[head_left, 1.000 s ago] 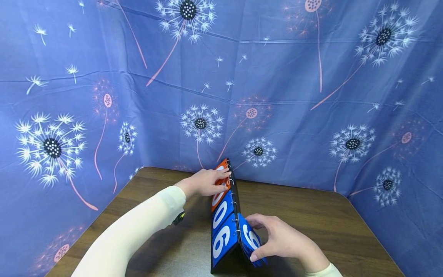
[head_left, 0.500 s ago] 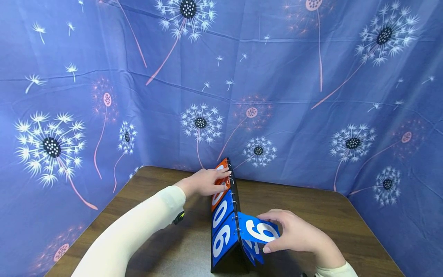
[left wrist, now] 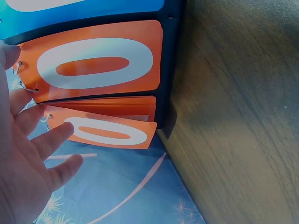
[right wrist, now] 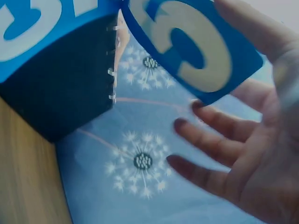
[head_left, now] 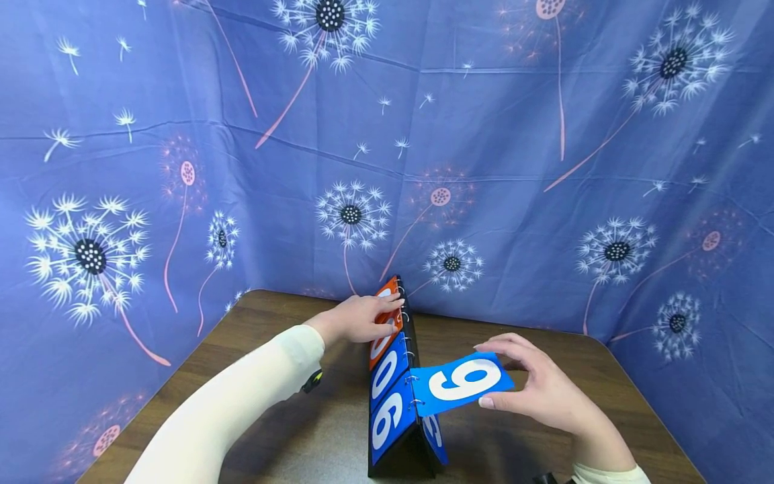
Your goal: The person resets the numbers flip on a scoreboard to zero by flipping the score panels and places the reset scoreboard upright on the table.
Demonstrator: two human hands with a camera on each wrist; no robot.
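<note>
Head view: a crooked pull could strain the metal rings [head_left: 414, 403] or tip the flip scoreboard [head_left: 410, 329], since the right hand [head_left: 538, 383] grips the outer end of the blue numbered card [head_left: 464, 382]. Left wrist: the left hand [left wrist: 23, 161] spreads its fingers over the orange zero cards [left wrist: 105, 85]. Right wrist: the blue numbered card's free end sits between thumb and forefinger, other fingers apart below.

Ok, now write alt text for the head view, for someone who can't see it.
A person's right hand holds out a blue number card, ringed to a black tent-shaped flip scoreboard on a wooden table. The left hand lies over its orange cards. Behind hangs blue dandelion-print cloth.
</note>
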